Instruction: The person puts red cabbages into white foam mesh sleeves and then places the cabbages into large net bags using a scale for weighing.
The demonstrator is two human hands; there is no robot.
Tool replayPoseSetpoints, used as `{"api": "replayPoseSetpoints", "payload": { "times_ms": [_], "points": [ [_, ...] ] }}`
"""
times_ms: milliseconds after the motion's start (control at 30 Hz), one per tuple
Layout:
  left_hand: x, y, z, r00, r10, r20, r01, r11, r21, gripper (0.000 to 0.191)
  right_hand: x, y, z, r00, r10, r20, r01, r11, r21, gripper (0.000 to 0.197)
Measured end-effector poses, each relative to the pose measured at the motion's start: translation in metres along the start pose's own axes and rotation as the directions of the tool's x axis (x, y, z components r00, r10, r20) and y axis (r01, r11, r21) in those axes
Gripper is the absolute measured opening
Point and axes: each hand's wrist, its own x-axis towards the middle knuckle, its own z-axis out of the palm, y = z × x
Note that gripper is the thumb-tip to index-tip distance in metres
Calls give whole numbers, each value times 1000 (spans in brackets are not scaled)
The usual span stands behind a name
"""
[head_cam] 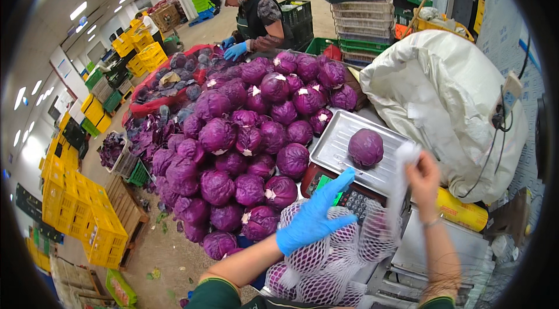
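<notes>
In a blue glove, my left hand [315, 218] is spread with nothing in it, over the front of a digital scale [356, 205] and partly hiding its keypad. My bare right hand [424, 182] pinches the upper end of a white foam net sleeve [395, 195], which hangs toward a netted cabbage [377, 232]. One bare red cabbage [366, 147] rests on the scale's ribbed metal tray [334, 141], to the left of that hand. Below my left hand lie several more red cabbages in foam nets [308, 256].
Left of the scale, a large heap of red cabbages [249, 134] reaches toward a co-worker [262, 16] in blue gloves. A bulky white woven sack [441, 103] stands at right, near a yellow roll [462, 209]. Yellow crates [83, 208] and stacked crates [364, 20] stand farther off.
</notes>
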Motion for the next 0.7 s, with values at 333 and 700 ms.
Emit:
{"api": "replayPoseSetpoints", "payload": {
  "times_ms": [333, 700],
  "points": [
    [-99, 27, -44, 860, -325, 394, 382, 921, -75, 38, -141, -90, 93, 749, 82, 658, -396, 851, 345, 50],
    [-109, 66, -82, 902, 202, 382, -427, 542, 724, 52, -204, -117, 130, 823, 246, 513, -375, 912, 165, 16]
  ]
}}
